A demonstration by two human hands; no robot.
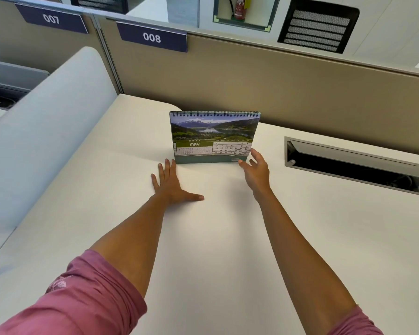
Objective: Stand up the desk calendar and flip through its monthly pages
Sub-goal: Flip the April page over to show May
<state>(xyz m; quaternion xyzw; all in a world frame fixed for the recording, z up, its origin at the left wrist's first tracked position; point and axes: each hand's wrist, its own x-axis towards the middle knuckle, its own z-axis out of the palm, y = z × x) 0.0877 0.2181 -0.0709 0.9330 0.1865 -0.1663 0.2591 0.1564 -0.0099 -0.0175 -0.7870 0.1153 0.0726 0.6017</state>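
Note:
The spiral-bound desk calendar (213,137) stands upright on the white desk (203,238), near the partition. Its front page reads MAY under a photo of a mountain lake. My left hand (172,183) lies flat on the desk, fingers spread, fingertips just in front of the calendar's lower left corner. My right hand (255,169) hovers open at the lower right corner, fingers apart and close to the page edge; whether they touch it I cannot tell. Neither hand holds anything.
A beige partition (276,88) with labels 007 and 008 runs behind the desk. An open cable hatch (353,163) is set into the desk at the right. A pale curved divider (46,131) rises on the left.

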